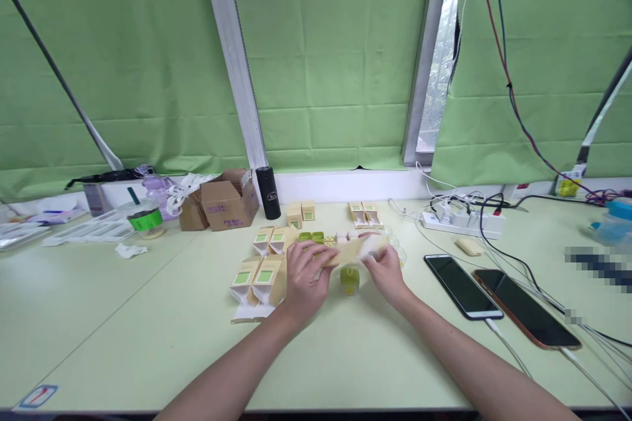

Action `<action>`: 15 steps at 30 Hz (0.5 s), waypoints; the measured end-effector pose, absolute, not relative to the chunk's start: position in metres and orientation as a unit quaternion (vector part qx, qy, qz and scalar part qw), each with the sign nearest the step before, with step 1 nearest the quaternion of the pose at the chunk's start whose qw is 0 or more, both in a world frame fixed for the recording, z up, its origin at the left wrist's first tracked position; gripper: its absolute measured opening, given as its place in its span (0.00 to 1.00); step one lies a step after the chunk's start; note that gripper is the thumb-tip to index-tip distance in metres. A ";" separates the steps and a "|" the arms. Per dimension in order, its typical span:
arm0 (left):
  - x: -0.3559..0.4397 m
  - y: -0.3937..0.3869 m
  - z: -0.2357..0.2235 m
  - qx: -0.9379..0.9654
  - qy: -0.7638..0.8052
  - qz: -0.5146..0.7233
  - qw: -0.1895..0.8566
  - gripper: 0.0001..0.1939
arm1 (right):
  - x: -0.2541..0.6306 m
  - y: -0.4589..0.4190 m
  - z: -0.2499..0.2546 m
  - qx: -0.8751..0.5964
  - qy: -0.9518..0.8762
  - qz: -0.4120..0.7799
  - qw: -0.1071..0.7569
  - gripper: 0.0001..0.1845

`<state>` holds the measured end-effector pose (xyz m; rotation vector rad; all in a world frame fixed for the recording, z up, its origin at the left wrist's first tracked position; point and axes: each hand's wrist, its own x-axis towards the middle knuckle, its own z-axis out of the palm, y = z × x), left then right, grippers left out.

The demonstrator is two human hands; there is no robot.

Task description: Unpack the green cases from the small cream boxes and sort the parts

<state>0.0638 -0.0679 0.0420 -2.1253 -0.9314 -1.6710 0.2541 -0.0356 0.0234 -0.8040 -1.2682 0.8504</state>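
Observation:
Between my two hands is a small tan paper box (348, 252), with a blurred white flap at its right end. My left hand (309, 276) grips the left end with its fingers over the top. My right hand (386, 270) pinches the white end. Just below the box, a small green cup with a clear part (350, 281) stands on the table. Left of my left hand are several tan boxes with green labels (266, 278), their white flaps open. Behind my hands are green containers (311, 237) and pale pieces (347, 236), partly covered.
Small tan boxes (301, 212) and open ones (364, 214) stand farther back. A brown carton (230, 200) and black bottle (268, 193) are back left. Right lie two phones (463, 286) on cables, and a white power strip (464, 222). A lidded cup (147, 218) is left.

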 end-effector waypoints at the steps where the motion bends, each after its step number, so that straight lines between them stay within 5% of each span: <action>1: 0.064 -0.066 0.042 -0.725 -0.337 -0.589 0.117 0.12 | 0.253 -0.036 0.024 -0.352 -0.564 0.380 0.643 0.18; 4: 0.064 -0.057 0.044 -0.672 -0.407 -0.619 0.006 0.06 | 0.252 -0.040 0.026 -0.345 -0.580 0.392 0.626 0.18; 9: 0.062 -0.027 0.056 -0.573 -0.501 -0.618 -0.194 0.13 | 0.253 -0.045 0.025 -0.343 -0.611 0.381 0.603 0.16; 15: 0.068 0.028 0.071 -0.523 -0.565 -0.573 -0.280 0.17 | 0.253 -0.045 0.019 -0.336 -0.645 0.380 0.571 0.15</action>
